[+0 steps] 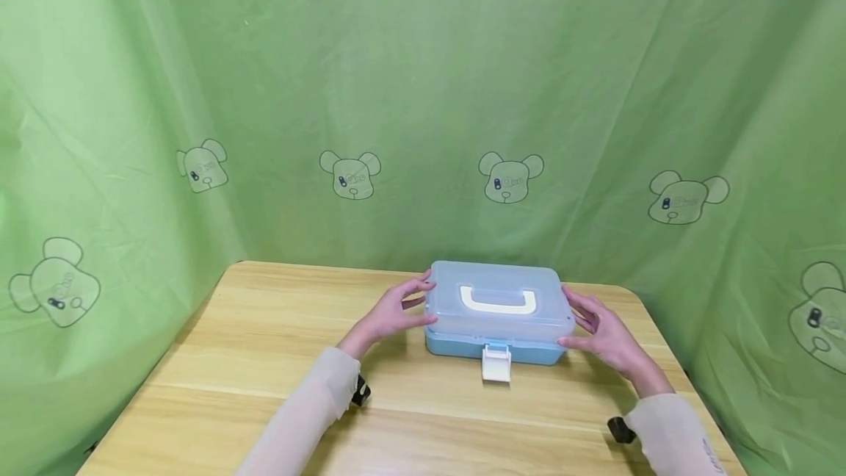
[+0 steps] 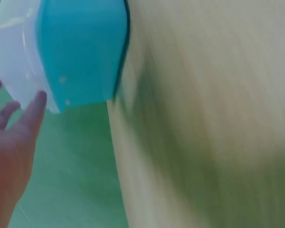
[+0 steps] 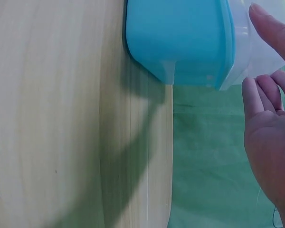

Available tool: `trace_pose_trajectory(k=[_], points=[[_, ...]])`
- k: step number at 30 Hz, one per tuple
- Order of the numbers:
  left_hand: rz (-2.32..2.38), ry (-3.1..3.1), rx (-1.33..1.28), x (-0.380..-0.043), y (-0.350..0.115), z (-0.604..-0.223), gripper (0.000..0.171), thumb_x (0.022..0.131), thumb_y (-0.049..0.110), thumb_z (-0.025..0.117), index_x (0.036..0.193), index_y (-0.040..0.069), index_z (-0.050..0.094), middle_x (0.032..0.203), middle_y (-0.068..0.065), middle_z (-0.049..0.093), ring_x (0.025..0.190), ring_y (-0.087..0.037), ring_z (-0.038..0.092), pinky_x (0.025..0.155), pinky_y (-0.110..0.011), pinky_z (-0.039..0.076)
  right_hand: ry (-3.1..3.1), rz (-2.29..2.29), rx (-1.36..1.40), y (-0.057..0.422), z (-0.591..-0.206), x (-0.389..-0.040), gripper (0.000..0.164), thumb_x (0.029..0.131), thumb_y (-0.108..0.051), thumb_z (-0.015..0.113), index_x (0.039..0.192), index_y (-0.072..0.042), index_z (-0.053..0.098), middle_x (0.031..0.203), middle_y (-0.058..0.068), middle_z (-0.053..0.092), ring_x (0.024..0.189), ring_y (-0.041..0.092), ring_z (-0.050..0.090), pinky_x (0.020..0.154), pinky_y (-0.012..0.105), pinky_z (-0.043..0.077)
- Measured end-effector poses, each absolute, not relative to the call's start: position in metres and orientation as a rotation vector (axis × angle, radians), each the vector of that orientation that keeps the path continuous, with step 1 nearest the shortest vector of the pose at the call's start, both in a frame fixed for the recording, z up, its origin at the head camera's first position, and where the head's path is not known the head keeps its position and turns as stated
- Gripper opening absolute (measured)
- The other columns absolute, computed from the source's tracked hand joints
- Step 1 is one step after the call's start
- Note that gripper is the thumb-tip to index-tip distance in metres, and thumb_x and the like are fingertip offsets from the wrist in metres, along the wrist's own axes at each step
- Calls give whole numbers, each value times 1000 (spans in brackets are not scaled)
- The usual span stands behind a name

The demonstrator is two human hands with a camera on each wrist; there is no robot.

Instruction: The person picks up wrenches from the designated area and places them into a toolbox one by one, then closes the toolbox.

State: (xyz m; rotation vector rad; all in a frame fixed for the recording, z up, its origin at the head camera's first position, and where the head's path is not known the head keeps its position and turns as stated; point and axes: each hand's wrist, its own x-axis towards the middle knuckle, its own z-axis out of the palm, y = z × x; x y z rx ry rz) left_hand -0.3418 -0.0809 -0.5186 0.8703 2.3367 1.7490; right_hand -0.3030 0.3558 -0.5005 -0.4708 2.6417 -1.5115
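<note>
A storage box [image 1: 492,352] with a light-blue base stands on the table, a translucent lid [image 1: 496,281] over it. The lid carries a white handle [image 1: 497,301], and a white latch [image 1: 496,364] hangs down at the front. My left hand [image 1: 390,312] is at the lid's left side, thumb near the front corner and fingers farther back, spread apart. On the opposite side is my right hand [image 1: 604,333], its thumb [image 3: 270,31] against the lid and its fingers by the rear part of that side. Both hands' fingertips are at the lid's sides; the box's contents cannot be made out.
The wooden table [image 1: 264,358] has its far edge just behind the box. A green curtain [image 1: 423,94] with bear-head prints hangs behind and on both sides. Dark wrist devices [image 1: 621,430] sit below the sleeves.
</note>
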Motion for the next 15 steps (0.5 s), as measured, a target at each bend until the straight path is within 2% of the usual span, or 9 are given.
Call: trace_pose_trajectory(k=[5, 10, 15], points=[[1536, 2660, 955, -339, -69, -507, 46, 91, 39, 80, 129, 15, 66, 166, 2, 37, 150, -28, 41, 120, -50, 40, 2651, -1507, -478, 356, -500, -301, 106, 80, -13, 88, 163, -5, 23, 166, 27, 26, 150, 50, 26, 105, 2, 34], [1212, 2902, 1068, -338, -56, -496, 51, 90, 52, 76, 135, 30, 66, 162, 7, 43, 150, -24, 39, 120, -58, 36, 2644, -1505, -481, 355, -500, -300, 105, 81, -14, 88, 164, -7, 23, 165, 27, 28, 151, 49, 26, 106, 2, 33], [1064, 2960, 1130, -336, -48, -495, 53, 90, 52, 76, 136, 29, 67, 153, 4, 54, 146, -23, 43, 119, -52, 40, 2646, -1509, -484, 355, -500, -299, 104, 82, -14, 87, 164, -7, 24, 166, 26, 28, 150, 49, 27, 106, 1, 33]])
